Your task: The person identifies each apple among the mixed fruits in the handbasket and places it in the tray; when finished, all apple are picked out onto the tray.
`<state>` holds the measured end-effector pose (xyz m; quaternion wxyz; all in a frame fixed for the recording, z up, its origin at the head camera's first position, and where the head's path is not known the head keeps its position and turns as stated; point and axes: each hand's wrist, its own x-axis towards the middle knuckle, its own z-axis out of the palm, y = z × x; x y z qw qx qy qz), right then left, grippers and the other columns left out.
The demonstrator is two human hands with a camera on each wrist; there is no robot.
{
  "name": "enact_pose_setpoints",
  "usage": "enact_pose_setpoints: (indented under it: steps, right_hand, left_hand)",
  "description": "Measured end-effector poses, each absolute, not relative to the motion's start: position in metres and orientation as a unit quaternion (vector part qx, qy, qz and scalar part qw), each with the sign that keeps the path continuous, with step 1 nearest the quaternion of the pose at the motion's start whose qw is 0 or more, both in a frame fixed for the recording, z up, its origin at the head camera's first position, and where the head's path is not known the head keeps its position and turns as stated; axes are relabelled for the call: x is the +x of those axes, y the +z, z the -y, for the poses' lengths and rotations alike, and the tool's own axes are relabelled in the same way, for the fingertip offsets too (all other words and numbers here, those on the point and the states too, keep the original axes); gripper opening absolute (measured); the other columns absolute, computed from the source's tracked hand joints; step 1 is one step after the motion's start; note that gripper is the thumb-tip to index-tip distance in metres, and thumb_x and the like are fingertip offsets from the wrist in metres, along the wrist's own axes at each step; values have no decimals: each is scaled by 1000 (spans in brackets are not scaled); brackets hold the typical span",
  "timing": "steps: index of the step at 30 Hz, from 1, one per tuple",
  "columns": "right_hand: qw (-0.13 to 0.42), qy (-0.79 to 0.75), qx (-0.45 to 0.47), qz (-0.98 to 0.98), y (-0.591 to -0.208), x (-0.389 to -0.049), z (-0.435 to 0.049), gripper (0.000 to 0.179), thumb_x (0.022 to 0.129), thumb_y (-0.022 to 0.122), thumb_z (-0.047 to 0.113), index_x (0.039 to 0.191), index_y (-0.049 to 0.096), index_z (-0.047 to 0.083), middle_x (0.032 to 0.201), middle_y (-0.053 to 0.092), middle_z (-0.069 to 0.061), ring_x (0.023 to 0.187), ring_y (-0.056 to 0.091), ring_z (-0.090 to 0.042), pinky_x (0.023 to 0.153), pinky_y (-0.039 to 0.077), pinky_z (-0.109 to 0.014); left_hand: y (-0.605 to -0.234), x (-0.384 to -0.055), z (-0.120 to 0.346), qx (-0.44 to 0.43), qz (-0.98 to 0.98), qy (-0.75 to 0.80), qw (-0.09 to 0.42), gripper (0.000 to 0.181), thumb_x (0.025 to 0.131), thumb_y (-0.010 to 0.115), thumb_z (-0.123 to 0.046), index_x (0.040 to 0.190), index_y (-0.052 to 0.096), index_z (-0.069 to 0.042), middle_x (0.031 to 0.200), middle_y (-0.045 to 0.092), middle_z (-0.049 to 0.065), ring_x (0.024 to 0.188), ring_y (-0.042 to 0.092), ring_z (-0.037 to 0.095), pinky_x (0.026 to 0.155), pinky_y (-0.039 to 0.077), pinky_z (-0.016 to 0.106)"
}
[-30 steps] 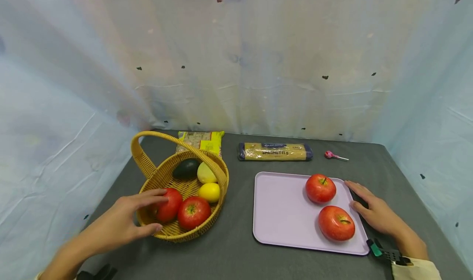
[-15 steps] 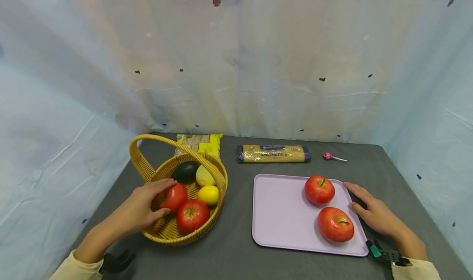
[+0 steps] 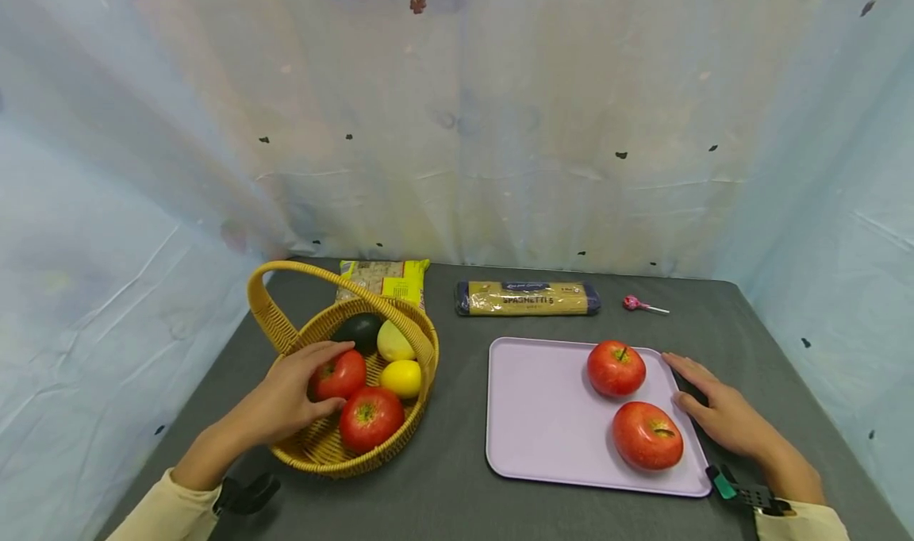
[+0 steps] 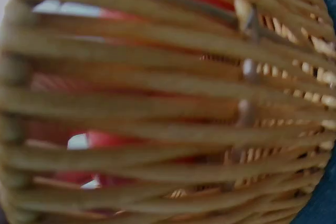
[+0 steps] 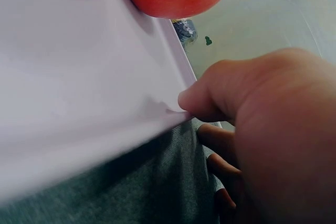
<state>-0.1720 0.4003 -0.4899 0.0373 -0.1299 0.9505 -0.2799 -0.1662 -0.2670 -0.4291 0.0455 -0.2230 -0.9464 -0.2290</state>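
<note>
A yellow wicker basket (image 3: 321,463) with a tall handle stands at the left. My left hand (image 3: 289,394) reaches over its near-left rim, fingers and thumb bent around a red apple (image 3: 343,373) inside. Beside that apple lie another red apple (image 3: 371,419), a yellow lemon (image 3: 401,378), a pale green-yellow fruit (image 3: 395,341) and a dark green avocado (image 3: 360,331). The left wrist view shows the basket's wall (image 4: 131,82), with red behind its gaps. My right hand (image 3: 731,418) rests at the right edge of a lilac tray (image 3: 539,414), thumb touching its rim.
Two red apples (image 3: 616,368) (image 3: 647,436) sit on the tray's right half. Behind lie a spaghetti pack (image 3: 528,298), a pink lollipop (image 3: 635,304) and a yellow bag (image 3: 407,279). Hanging sheets (image 3: 457,168) enclose the dark grey table (image 3: 457,493).
My left hand has moved forward and right, deeper over the basket, closing around the left apple, which has shifted rightward and away from me. The right hand stays at the tray.
</note>
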Motion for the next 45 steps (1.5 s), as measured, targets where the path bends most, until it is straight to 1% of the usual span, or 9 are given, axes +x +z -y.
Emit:
enact_pose_setpoints:
  steps: [4,9,14,20,24,31,35,40,45]
  right_hand:
    - [37,-278,-130,-951,-489,-172,-400,67,109,65,22,169,39,7,165,41,-36,146,41,-65,106,36,-89]
    - [38,-278,-129,-951,-489,-172,-400,67,109,65,22,169,38,8,165,41,-36,146,41,-65,106,36,-89]
    - [35,-277,-132,-951,-489,-171,-400,67,109,65,21,169,39,7,165,42,-36,145,42,-65,105,36,-89]
    - [32,-276,-135,-951,-489,-170,-400,66,109,65,21,168,39,6,164,42,-36,145,42,-65,105,36,-89]
    - [30,-272,-135,-952,-490,-170,-400,66,109,65,20,168,40,6,164,43,-36,144,43,-64,104,37,-89]
    - [37,-268,-127,-954,-490,-170,-400,67,109,65,22,168,39,6,164,41,-37,144,42,-65,104,37,-89]
    - [39,-269,-127,-954,-490,-170,-399,67,109,65,23,168,39,6,164,42,-37,144,43,-65,103,38,-89]
    - [38,-267,-127,-954,-489,-170,-400,67,109,65,23,168,39,7,164,41,-37,144,42,-65,104,38,-89]
    - [38,-266,-126,-955,-490,-170,-400,67,109,65,24,168,39,6,164,41,-37,144,42,-65,104,37,-89]
  left_hand:
    - [-429,-166,267,-174,946,-270,46,86,84,97,-25,156,56,-4,145,66,21,115,72,36,85,65,50]
    - [-424,-161,268,-132,938,-314,57,86,82,98,-36,154,58,-11,143,66,20,109,73,36,80,66,51]
    - [-413,-150,268,-144,926,-342,72,80,83,98,-36,152,60,-20,143,67,13,109,73,31,79,65,42]
    - [-396,-132,262,-180,902,-387,65,80,85,97,-29,155,59,-28,143,68,6,113,71,19,84,64,27]
    - [-384,-121,256,-187,884,-425,53,79,86,96,-22,155,58,-27,143,68,2,113,70,12,87,64,28]
    - [-360,-109,232,-269,829,-490,15,78,85,95,-10,153,59,-26,148,62,-3,119,70,18,91,66,32]
    - [-350,-108,211,-315,820,-478,6,82,83,98,-16,154,58,-27,150,63,-3,125,68,18,96,65,33]
    - [-343,-110,182,-332,815,-476,5,84,82,99,-25,155,58,-28,145,66,-7,121,70,16,96,65,35]
    - [-340,-114,152,-360,792,-493,-4,79,84,97,-26,153,59,-27,141,69,-5,119,70,16,98,64,36]
